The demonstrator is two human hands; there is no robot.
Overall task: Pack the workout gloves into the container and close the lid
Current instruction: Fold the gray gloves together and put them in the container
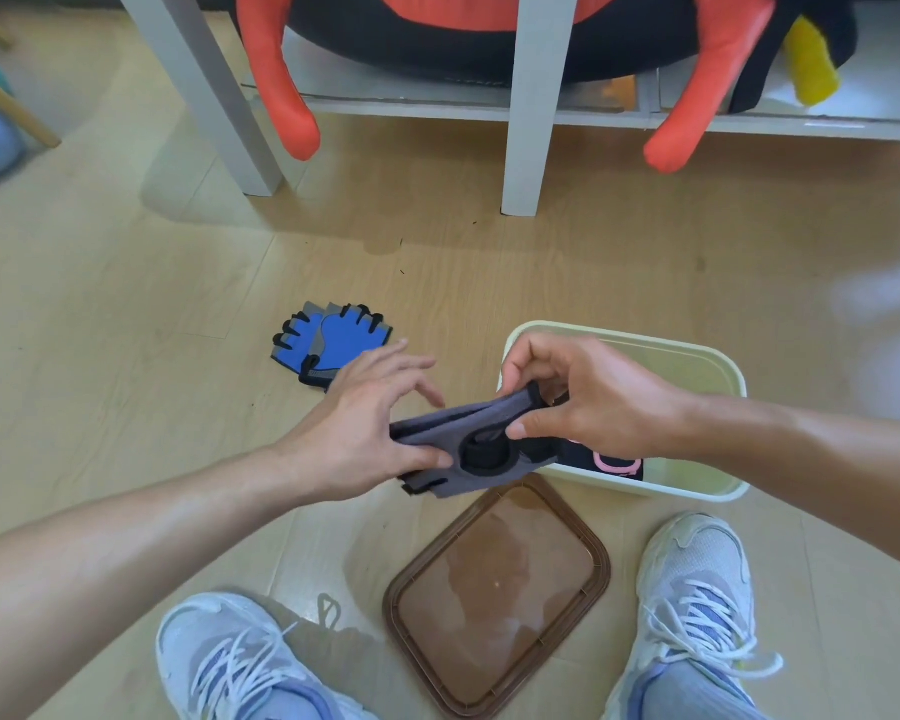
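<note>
We are pinching the grey gloves point(458, 439) between left hand point(365, 433) and right hand point(588, 402), flattening them at the container point(697, 491) rim; blue gloves point(328, 345) and lid point(494, 595) are waiting on the floor.

grey gloves point(468, 439) | blue gloves point(333, 340) | cream container point(697, 356) | brown lid point(494, 589)

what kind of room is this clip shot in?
Probably a home room, maybe a bedroom or playroom. Cues: light wood-look plank floor, a white low shelf unit holding a big red-and-black plush toy, and a person in pale sneakers packing on the floor rather than at a workbench.
</note>
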